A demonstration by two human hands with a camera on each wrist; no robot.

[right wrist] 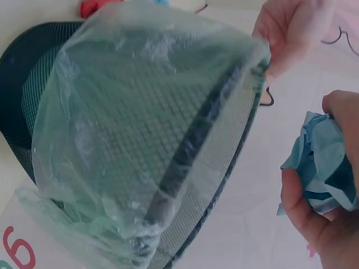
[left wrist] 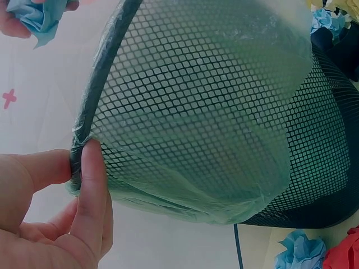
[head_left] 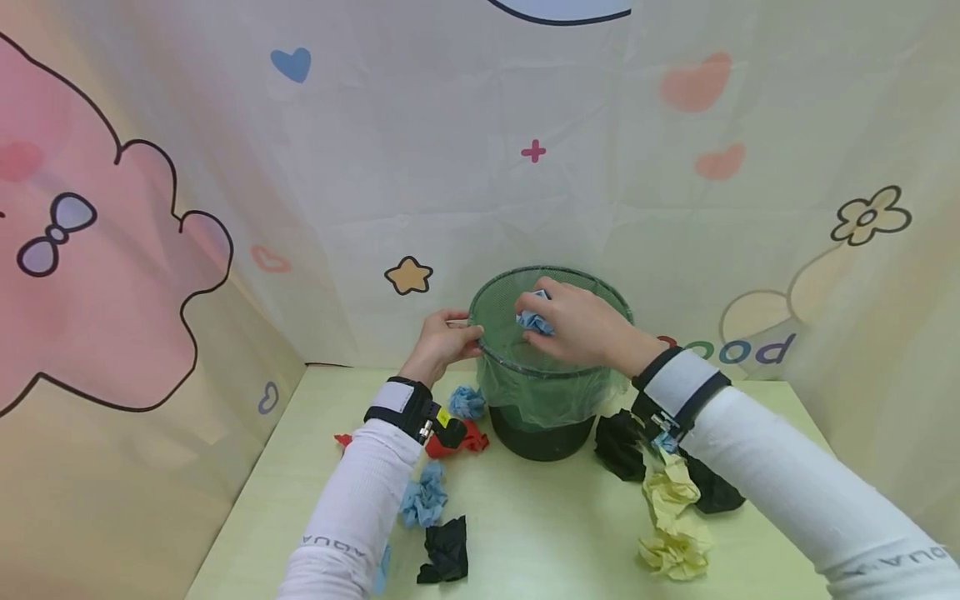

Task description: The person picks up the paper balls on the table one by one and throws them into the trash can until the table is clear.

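A dark mesh wastebasket (head_left: 542,442) stands upright on the table, lined with a thin green plastic bag (left wrist: 247,185) folded over its rim. My left hand (head_left: 442,340) pinches the rim on the left side, thumb and fingers on either side of it in the left wrist view. Above the basket's opening my right hand (head_left: 585,321) grips a crumpled ball of light blue paper (right wrist: 320,162). In the right wrist view the fingers curl round the paper, which is apart from the rim.
Left of the basket lie crumpled blue paper (head_left: 424,496), red paper (head_left: 459,440) and black paper (head_left: 446,552). On the right are yellow paper (head_left: 675,533) and black paper (head_left: 621,446), partly under my right forearm. A printed curtain (head_left: 465,167) hangs close behind the basket.
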